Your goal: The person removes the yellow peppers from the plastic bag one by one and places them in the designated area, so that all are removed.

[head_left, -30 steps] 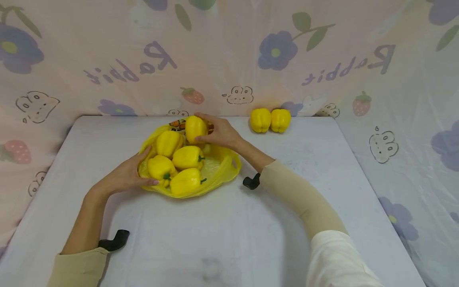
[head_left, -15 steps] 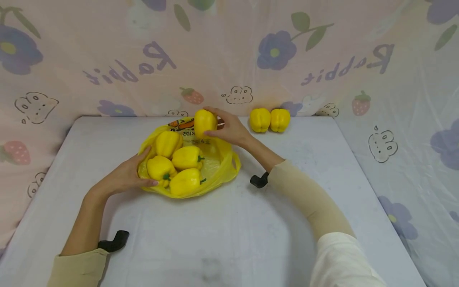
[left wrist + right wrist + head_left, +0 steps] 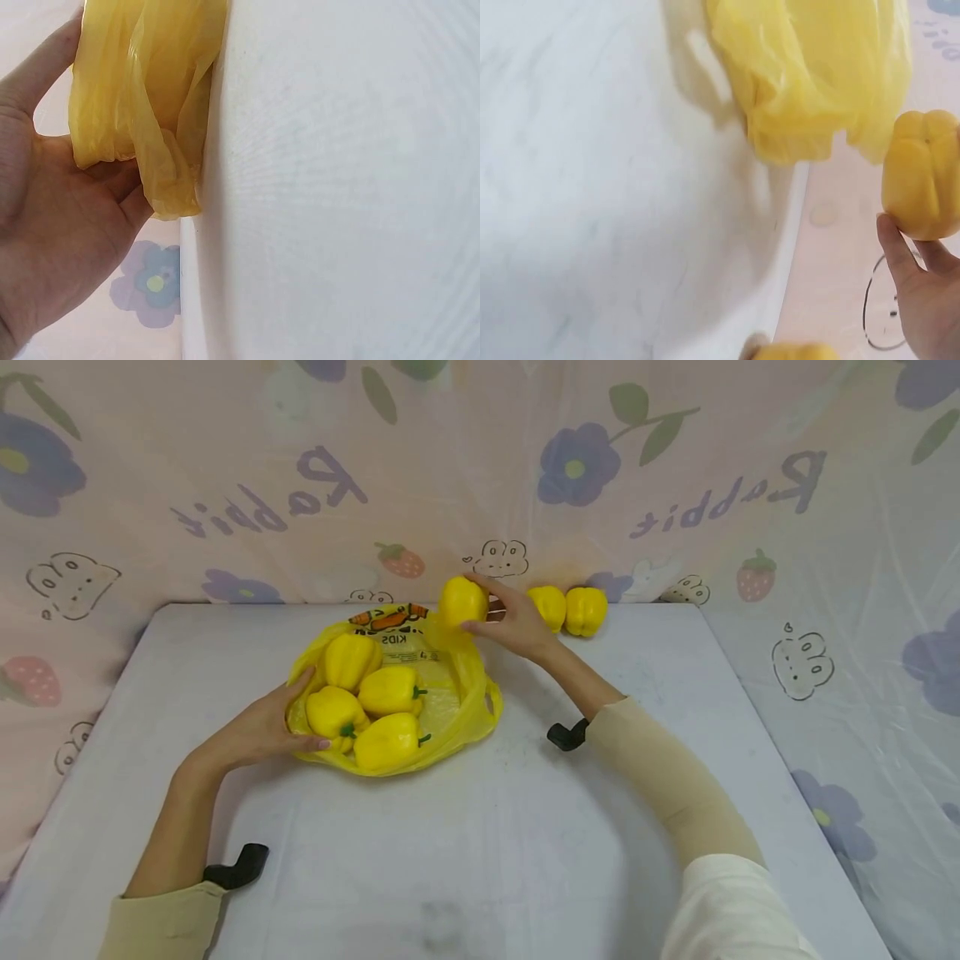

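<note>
A yellow plastic bag [image 3: 457, 710] lies open on the white table [image 3: 480, 843] with several yellow bell peppers [image 3: 386, 689] in it. My left hand [image 3: 262, 727] rests against the bag's left side [image 3: 142, 112], fingers fairly straight along it. My right hand [image 3: 513, 622] grips one yellow pepper [image 3: 462, 600] in the air, just past the bag's far right rim; the right wrist view shows that pepper [image 3: 921, 174] in my fingertips above the bag [image 3: 810, 75]. Two more yellow peppers [image 3: 570, 608] stand side by side at the table's far edge, right behind my right hand.
A pink plastic sheet printed with flowers, strawberries and "Rabbit" [image 3: 315, 485] hangs behind and beside the table. Black wrist mounts [image 3: 238, 867] [image 3: 567, 735] sit under both forearms. The table's front half is bare white surface.
My right hand has lifted the pepper out of the bag and carried it right, toward the two peppers at the back. The left hand and bag stayed put.
</note>
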Demonstrator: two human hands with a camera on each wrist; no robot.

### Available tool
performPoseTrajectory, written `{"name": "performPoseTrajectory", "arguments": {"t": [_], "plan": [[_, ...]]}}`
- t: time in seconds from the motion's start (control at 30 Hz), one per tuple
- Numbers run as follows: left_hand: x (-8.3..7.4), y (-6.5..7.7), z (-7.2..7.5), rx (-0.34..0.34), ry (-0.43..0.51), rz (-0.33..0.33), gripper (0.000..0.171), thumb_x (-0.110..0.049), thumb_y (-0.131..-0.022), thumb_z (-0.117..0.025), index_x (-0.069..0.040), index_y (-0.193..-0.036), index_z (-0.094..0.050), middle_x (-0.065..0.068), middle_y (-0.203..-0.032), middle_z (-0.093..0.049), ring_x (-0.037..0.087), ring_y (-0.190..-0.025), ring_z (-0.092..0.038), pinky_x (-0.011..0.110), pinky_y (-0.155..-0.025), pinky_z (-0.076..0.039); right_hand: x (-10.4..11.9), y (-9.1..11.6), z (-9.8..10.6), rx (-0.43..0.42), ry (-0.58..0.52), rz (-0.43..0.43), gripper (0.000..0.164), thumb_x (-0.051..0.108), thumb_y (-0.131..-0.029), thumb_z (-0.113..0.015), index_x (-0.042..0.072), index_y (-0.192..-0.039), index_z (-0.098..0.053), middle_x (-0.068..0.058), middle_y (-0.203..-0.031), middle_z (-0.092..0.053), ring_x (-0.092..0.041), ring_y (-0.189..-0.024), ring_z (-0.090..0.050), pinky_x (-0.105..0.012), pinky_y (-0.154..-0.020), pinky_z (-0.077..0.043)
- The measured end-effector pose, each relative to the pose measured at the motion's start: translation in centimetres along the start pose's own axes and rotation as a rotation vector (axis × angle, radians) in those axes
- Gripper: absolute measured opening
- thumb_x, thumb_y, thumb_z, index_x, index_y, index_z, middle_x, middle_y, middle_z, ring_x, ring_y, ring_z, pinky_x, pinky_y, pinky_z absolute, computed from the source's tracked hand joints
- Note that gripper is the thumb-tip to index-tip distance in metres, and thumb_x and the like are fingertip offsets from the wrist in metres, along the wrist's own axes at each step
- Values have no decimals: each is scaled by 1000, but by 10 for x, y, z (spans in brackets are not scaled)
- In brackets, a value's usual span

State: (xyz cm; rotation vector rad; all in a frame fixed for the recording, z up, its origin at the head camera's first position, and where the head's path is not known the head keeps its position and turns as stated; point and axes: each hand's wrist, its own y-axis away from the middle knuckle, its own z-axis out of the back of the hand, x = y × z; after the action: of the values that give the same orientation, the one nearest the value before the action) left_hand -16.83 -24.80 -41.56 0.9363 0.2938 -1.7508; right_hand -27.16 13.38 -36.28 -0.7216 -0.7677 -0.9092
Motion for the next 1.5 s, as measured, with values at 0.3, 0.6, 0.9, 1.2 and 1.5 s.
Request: {"name": "performPoseTrajectory", "arguments": {"t": [0.3,0.6,0.9,1.2,1.5], "plan": [[-2,1,0,5,3,5,122,-45,-77,-84,-13,-160,-1,25,-163,-9,48,-147,-13,68,-113,-16,0,13,24,-19,28,5,71,9,-86,-78,6,-149,-45,-18,-148,-48,-38,-109,-63,-46,-96,-53],[-6,2,2,2,-9,-9,120,-43,-78,-83,-11,-160,-2,27,-162,-11,49,-146,-14,68,-113,-17,-5,18,49,-32,20,-72,72,6,-85,-78,4,-149,-45,-17,-151,-45,-39,-115,-59,-47,-101,-49],[-5,3,-1,8,15,24,123,-49,-77,-83,-12,-160,0,26,-163,-8,48,-147,-11,68,-113,-14,-24,24,76,-77,46,-126,74,8,-85,-78,9,-151,-43,-14,-152,-43,-40,-119,-55,-48,-103,-48],[-5,1,-1,13,-17,24,123,-52,-76,-82,-13,-160,0,25,-163,-9,49,-146,-14,69,-113,-16,-63,35,108,-153,86,-188,76,22,-87,-79,31,-152,-42,3,-156,-39,-32,-126,-53,-45,-107,-44],[-5,1,0,11,-20,13,122,-48,-77,-83,-10,-160,-2,28,-162,-11,50,-146,-15,69,-113,-17,-75,42,127,-185,61,-242,77,19,-91,-74,31,-156,-34,5,-159,-32,-36,-128,-48,-48,-111,-39]]}}
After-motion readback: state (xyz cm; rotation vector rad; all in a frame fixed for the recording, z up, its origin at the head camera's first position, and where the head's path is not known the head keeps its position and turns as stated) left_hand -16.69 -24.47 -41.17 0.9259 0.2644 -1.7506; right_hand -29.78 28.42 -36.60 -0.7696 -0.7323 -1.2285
